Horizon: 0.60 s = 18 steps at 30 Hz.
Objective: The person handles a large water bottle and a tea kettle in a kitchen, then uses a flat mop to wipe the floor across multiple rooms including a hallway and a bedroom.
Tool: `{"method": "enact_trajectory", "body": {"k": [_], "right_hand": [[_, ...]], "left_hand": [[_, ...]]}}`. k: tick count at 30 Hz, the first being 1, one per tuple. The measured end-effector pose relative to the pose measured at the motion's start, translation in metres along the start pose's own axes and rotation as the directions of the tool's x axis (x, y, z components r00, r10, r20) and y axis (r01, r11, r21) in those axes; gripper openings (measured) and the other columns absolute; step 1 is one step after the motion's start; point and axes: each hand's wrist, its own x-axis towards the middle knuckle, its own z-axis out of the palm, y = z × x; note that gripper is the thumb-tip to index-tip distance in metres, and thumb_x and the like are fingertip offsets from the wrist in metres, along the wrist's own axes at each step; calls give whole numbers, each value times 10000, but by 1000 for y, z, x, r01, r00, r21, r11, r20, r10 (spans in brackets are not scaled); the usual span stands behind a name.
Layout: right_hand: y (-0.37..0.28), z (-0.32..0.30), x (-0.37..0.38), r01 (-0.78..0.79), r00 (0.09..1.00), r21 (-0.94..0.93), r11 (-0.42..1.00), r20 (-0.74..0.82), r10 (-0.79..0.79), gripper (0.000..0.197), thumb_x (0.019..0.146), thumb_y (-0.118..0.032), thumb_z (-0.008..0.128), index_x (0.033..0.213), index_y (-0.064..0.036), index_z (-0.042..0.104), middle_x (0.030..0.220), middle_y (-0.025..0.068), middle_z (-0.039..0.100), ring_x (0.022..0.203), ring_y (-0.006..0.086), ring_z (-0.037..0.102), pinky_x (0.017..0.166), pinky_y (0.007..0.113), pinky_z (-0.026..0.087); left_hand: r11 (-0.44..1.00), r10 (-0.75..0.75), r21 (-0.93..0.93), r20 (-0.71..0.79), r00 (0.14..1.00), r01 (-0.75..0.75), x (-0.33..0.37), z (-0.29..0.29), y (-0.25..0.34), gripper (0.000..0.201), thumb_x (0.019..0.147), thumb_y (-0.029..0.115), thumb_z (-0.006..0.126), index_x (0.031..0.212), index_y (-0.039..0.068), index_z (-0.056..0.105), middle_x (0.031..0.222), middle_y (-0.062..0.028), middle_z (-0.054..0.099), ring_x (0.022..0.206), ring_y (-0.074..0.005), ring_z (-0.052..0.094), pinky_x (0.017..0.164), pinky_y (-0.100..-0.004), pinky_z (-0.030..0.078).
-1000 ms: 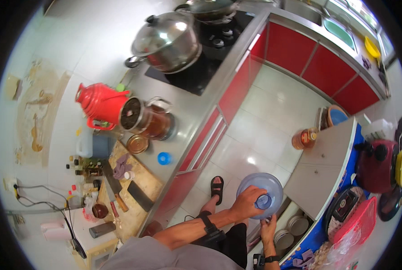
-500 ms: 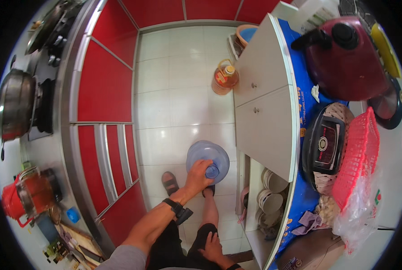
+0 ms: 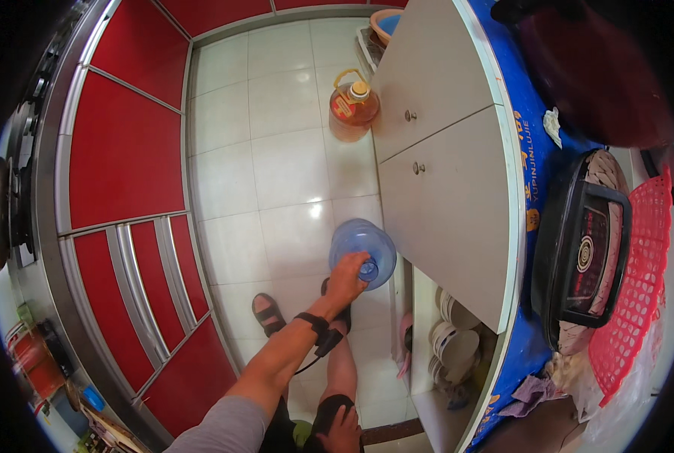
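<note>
My left hand (image 3: 347, 273) grips the neck of a large, round, translucent blue water jug (image 3: 359, 240). The jug is low over the white tiled floor (image 3: 276, 166), close beside the grey cabinet (image 3: 442, 196). A black strap sits on my left wrist. My right hand (image 3: 341, 430) rests on my knee at the bottom edge and holds nothing. My sandalled foot (image 3: 266, 313) stands to the left of the jug.
An amber oil bottle (image 3: 352, 106) with a yellow handle stands on the floor by the cabinet. Red cupboard fronts (image 3: 125, 151) line the left. Stacked bowls (image 3: 454, 347) fill an open shelf. A black cooker (image 3: 586, 257) and a red mesh basket (image 3: 635, 287) sit on the blue-edged top.
My view has swung from the stove counter down to the floor and cabinet. My left hand has kept hold of the jug, now closer to the cabinet.
</note>
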Motion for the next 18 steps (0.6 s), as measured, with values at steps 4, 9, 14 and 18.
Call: {"method": "enact_trajectory", "body": {"k": [4,9,14,18], "right_hand": [[3,-9,-2,28,996,-25,999,-82,-30,1060,786,-340,752,1472,77,60,1465,388,160,1307,544,288,1024,581,345],[-1,-19,0,160,986,-88,983,-36,-163,1064,770,-319,766,1452,114,74,1439,407,197,1290,554,301,1038,570,337],[0,-31,14,209,976,-175,962,-29,-217,1059,765,-356,757,1450,108,96,1428,412,210,1291,525,316,1056,543,328],[19,-67,35,193,980,-257,947,-3,-201,1171,740,-436,729,1458,97,-27,1426,436,173,1255,554,334,1011,563,378]], "left_hand": [[999,38,7,-10,999,-38,5,5,5,570,613,-59,730,1147,54,569,1133,-175,607,1089,-374,554,922,-417,470],[998,-66,-2,-17,998,66,-8,-9,9,462,734,-24,634,1181,40,537,1099,-224,607,1035,-420,567,860,-471,463],[989,-136,-67,-116,984,129,-75,-38,55,316,834,117,561,1133,16,532,1029,-255,608,963,-430,584,806,-501,469],[913,-399,1,204,894,407,-112,-115,142,210,870,204,550,990,32,562,906,-208,649,840,-405,623,721,-506,481]]}}
